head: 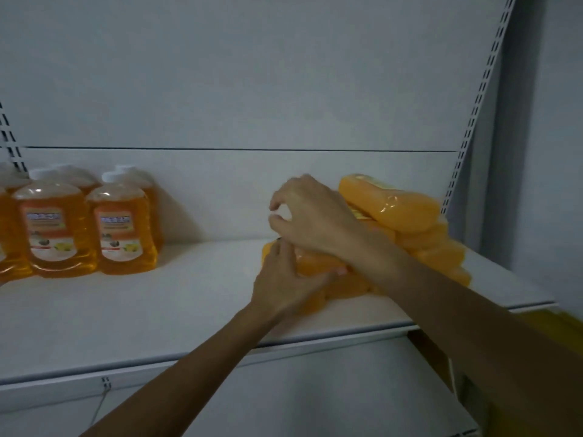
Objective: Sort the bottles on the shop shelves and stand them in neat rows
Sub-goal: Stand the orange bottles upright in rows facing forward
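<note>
Several orange bottles [407, 209] lie on their sides in a heap at the right end of the white shelf [132, 316]. My left hand [284, 279] grips one lying orange bottle [315, 263] at the heap's left edge, thumb over its body. Just above it, my right hand [312, 212] reaches over the heap with fingers and thumb curled round a small whitish thing, apparently a bottle's white cap; the hand hides the bottle it belongs to. At the shelf's left end, several orange bottles with white caps [123, 228] stand upright in rows, labels facing forward.
The shelf's back panel [239, 190] is white. A slotted upright [476, 115] runs up on the right and another [9, 137] on the left. Bare shelf surface lies between the standing bottles and the heap. A lower shelf level [315, 405] shows below the front edge.
</note>
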A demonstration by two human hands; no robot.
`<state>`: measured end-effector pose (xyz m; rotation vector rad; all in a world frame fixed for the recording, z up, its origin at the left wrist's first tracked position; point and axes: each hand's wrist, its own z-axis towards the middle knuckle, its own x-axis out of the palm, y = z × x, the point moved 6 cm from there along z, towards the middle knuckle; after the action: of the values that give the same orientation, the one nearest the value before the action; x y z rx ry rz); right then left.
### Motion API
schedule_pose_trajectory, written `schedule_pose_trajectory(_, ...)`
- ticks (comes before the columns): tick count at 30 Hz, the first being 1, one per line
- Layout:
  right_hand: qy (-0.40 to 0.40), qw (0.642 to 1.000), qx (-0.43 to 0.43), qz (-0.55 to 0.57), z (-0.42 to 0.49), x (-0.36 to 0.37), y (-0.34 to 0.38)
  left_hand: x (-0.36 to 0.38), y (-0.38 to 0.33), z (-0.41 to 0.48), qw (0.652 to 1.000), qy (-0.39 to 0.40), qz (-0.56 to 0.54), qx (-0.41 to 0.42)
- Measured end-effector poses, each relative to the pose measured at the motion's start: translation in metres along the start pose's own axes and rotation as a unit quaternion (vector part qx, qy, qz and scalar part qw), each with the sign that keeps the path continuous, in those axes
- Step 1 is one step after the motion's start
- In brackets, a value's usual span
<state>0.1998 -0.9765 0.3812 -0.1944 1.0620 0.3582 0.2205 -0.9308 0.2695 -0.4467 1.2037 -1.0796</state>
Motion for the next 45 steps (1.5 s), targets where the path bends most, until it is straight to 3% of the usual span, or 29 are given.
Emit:
schedule_pose_trajectory(4,-0.015,0.998,0.047,-0.035,0.01,-0.04,-0.042,-0.003,0.009,0.007,0.999,0.003,0.019,-0.034)
schedule_pose_trajectory(8,0.171,0.97,0.161,-0.054,0.008,-0.025,-0.11,0.0,0.015,0.017,0.998,-0.025,0.042,-0.037)
schedule_pose_trajectory(10,0.198,0.967,0.159,-0.032,0.012,-0.017,-0.122,0.004,0.015,0.022,0.998,-0.041,0.028,-0.039)
schedule_pose_trajectory(20,0.165,0.966,0.201,-0.003,0.018,-0.005,-0.18,0.04,0.011,0.061,0.999,-0.033,0.019,-0.029)
schedule_pose_trajectory(25,0.181,0.936,0.272,0.128,0.005,0.004,-0.203,0.041,0.015,0.063,0.998,-0.046,0.025,-0.024)
schedule_pose_trajectory(32,0.132,0.941,0.267,0.157,-0.002,0.003,-0.204,0.041,0.015,0.064,0.999,-0.024,0.03,-0.016)
schedule_pose_trajectory(34,0.057,0.942,0.285,0.17,-0.02,-0.015,-0.231,0.037,0.01,0.061,1.0,-0.004,-0.005,-0.006)
schedule_pose_trajectory(36,-0.013,0.895,0.405,0.184,-0.059,-0.023,-0.287,0.033,0.004,0.058,0.998,-0.004,-0.056,-0.006)
schedule_pose_trajectory(39,0.079,0.813,0.51,0.27,-0.117,0.018,-0.318,0.037,-0.002,0.052,0.998,-0.011,-0.065,0.002)
schedule_pose_trajectory(45,0.049,0.807,0.514,0.287,-0.122,0.034,-0.308,0.037,-0.007,0.043,0.999,-0.034,-0.038,-0.017)
